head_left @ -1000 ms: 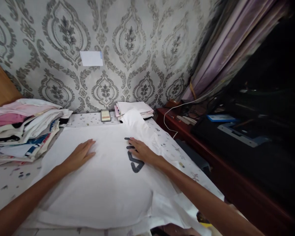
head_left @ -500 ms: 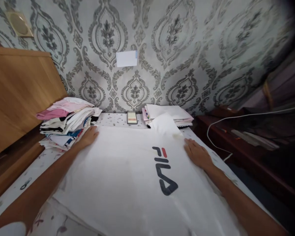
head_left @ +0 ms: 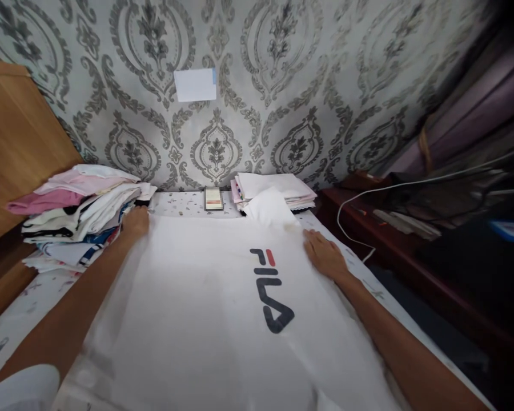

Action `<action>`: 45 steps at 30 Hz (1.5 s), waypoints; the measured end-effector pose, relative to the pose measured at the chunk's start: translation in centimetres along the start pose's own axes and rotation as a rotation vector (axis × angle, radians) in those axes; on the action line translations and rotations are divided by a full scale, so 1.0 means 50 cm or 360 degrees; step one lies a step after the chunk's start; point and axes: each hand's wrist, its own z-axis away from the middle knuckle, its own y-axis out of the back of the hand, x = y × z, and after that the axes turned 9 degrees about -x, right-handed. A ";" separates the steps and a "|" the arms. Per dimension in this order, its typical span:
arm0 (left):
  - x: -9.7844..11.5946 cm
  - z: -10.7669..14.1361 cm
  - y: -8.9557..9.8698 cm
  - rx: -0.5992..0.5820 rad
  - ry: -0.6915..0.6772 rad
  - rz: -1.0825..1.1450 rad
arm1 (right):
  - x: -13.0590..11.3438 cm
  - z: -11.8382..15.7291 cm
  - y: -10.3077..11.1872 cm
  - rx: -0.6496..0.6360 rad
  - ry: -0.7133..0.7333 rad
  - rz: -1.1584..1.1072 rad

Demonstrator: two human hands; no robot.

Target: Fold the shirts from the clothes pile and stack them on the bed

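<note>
A white T-shirt (head_left: pixel 188 297) with a dark and red FILA print lies spread over the patterned sheet, its print running sideways. At its far left corner, my left hand (head_left: pixel 136 222) has its fingers curled closed on the cloth, close beside a stack of folded clothes. My right hand (head_left: pixel 325 255) lies flat on the shirt's right side near the collar end, fingers stretched out. A sleeve (head_left: pixel 270 206) of the shirt reaches up against a second folded pile. Folds show along the shirt's near edge.
Folded clothes (head_left: pixel 81 211) are stacked at the left by a wooden cabinet (head_left: pixel 21 131). A folded white and pink pile (head_left: pixel 278 185) and a small box (head_left: pixel 213 198) sit by the wall. On the right, a white cable (head_left: pixel 346 208) hangs over a dark red ledge (head_left: pixel 368 240).
The view has shifted to the right, so everything appears further left. My left hand has tightened from reaching fingers to a closed grip at the shirt's corner. My right hand stays flat.
</note>
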 end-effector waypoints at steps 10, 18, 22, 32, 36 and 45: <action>0.079 0.108 -0.041 0.0249 -0.0569 -0.0043 | -0.054 0.017 0.028 0.0319 0.0217 0.0072; 0.123 0.145 -0.089 -0.0105 -0.1019 0.0157 | -0.090 -0.040 -0.009 0.0168 0.0765 -0.0058; 0.038 0.081 -0.077 -0.0042 -0.0733 0.0046 | -0.035 -0.075 -0.003 0.0165 0.0503 -0.0008; -0.082 0.128 -0.079 0.0070 -0.0727 -0.0094 | 0.034 0.043 0.006 0.0185 0.0051 -0.0189; -0.093 0.209 -0.093 0.0166 -0.0846 -0.0055 | 0.090 0.195 -0.006 0.0227 -0.0007 -0.0287; 0.051 0.443 -0.128 0.0128 -0.1597 0.0077 | 0.065 0.420 -0.015 0.0433 -0.0195 -0.0464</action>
